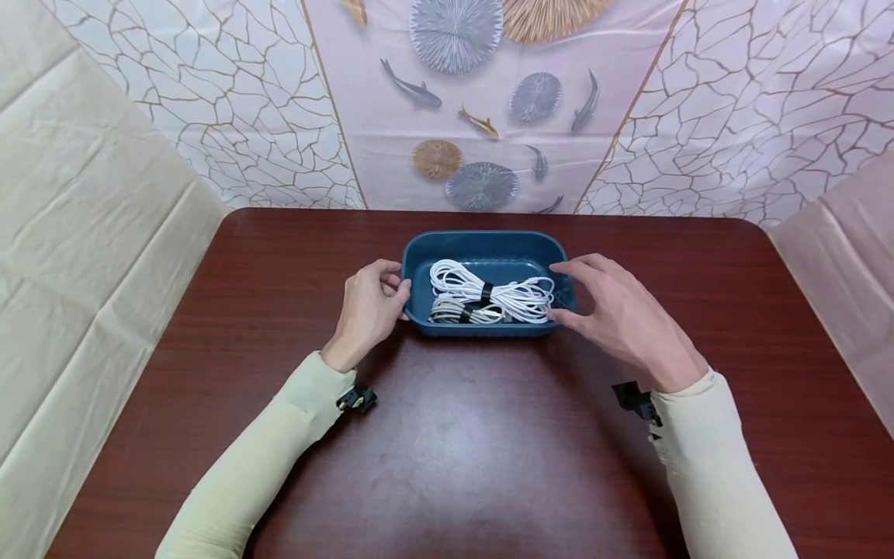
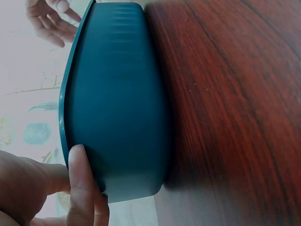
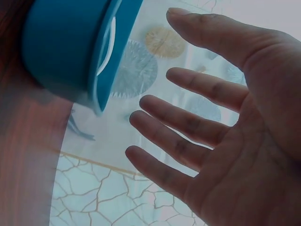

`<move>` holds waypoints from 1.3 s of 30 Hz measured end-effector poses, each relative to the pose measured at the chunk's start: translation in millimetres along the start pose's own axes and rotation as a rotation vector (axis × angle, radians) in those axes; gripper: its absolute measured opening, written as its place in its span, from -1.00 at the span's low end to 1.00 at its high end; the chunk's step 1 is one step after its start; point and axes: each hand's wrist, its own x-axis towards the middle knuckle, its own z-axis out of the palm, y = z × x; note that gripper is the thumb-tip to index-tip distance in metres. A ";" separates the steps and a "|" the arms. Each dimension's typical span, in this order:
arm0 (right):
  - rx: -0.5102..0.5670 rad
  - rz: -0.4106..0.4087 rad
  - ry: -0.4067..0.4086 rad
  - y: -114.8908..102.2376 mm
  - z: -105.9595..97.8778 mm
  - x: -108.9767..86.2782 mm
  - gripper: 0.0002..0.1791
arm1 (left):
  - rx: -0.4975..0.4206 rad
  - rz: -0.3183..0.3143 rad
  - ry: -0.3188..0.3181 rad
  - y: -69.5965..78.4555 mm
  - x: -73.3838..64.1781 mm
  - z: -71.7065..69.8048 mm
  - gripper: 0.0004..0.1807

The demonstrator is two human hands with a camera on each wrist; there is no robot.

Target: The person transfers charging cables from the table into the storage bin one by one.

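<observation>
A blue plastic bin [image 1: 489, 330] stands upright on the table near its back edge. Inside it lie a white cable bundle [image 1: 457, 281] with a black strap and a smaller, greyish cable bundle [image 1: 447, 312], also strapped. At the bin's left end, my left hand [image 1: 370, 307] pinches the rim; in the left wrist view a finger [image 2: 80, 174] presses the outer wall. My right hand [image 1: 625, 314] hovers at the bin's right end, fingers spread. The right wrist view shows that hand [image 3: 225, 122] apart from the bin [image 3: 61, 52], holding nothing.
The dark red-brown wooden table [image 1: 447, 450] spreads out around the bin. Behind it hangs a patterned backdrop [image 1: 489, 116] with fish and round motifs, and pale cloth [image 1: 91, 233] borders the left side. Each wrist carries a small black camera mount [image 1: 358, 399].
</observation>
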 end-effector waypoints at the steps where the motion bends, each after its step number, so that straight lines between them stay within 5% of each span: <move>1: -0.001 0.006 -0.008 1.5 -0.4 -1.6 -0.29 | 0.000 0.001 0.000 0.2 0.0 0.1 -0.66; 39: -0.078 0.092 -0.031 50.0 -6.8 -49.6 -0.21 | 0.003 0.000 -0.010 0.2 -0.4 -1.3 -0.64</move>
